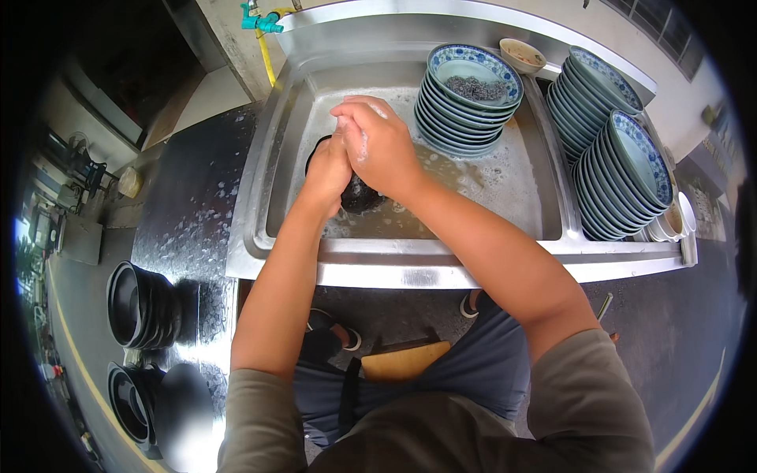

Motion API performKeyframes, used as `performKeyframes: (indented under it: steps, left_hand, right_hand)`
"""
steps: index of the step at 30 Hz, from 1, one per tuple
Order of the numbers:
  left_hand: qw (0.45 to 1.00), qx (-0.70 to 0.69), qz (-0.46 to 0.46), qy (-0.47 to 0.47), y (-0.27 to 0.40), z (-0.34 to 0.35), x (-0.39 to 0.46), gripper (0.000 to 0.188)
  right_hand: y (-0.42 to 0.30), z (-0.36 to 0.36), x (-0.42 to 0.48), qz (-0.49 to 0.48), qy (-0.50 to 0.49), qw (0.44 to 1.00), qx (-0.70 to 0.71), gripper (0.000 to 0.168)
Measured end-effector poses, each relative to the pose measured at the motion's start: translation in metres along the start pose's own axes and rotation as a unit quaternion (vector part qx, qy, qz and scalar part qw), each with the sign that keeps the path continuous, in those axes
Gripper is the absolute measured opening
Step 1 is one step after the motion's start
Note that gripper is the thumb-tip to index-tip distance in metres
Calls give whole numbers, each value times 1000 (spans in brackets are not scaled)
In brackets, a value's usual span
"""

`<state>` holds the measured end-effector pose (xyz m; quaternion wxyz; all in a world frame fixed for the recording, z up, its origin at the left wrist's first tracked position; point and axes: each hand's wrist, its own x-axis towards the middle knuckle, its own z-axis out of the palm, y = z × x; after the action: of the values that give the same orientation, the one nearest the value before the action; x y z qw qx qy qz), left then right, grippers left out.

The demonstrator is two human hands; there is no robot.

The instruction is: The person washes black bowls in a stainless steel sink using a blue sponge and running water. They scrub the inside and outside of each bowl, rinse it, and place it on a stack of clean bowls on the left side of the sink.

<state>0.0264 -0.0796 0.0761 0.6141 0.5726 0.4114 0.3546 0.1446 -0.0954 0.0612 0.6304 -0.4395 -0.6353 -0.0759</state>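
Over the soapy water of a stainless steel sink (290,195), my left hand (332,168) and my right hand (381,142) are pressed together. Suds cling to my right hand, whose fingers wrap toward the left one. A black bowl-like vessel (362,196) shows beneath and between them, its dark rim emerging left of my left hand. The fingers' inner sides are hidden, so what they grip cannot be told. To the right, a stack of blue-patterned bowls (461,127) stands in the sink. A steel wool scourer (476,88) lies in the top bowl.
Two more stacks of patterned bowls (621,177) lean beyond the sink's right side, near small white bowls (668,224). A small bowl (523,56) sits at the back rim. Black bowls (142,304) are stacked on the wet left table (195,177). A teal tap (260,20) is behind.
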Motion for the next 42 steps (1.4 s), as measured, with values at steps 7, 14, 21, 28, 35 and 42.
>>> performKeyframes:
  steps: [7, 14, 21, 28, 35, 42]
  left_hand:
    - [997, 36, 19, -65, -13, -10, 6, 53]
    - [958, -273, -27, -84, 1, -24, 3, 52]
    - [887, -461, -33, 17, -14, -50, 37, 52]
    - [867, -491, -10, 80, -23, -66, 47, 53]
    - [855, -516, -10, 52, -26, -66, 49, 53]
    - [841, -534, 52, 74, -10, -71, 43, 58]
  right_hand:
    - [40, -29, 22, 193, -43, 980, 6, 25]
    - [69, -51, 19, 429, -94, 874, 206, 30]
    - [44, -15, 3, 443, 75, 850, 276, 28]
    - [-5, 4, -15, 87, 63, 994, 30, 40]
    - [-5, 5, -6, -149, -45, 987, -25, 39]
    - [-6, 4, -14, -51, 6, 999, -1, 39]
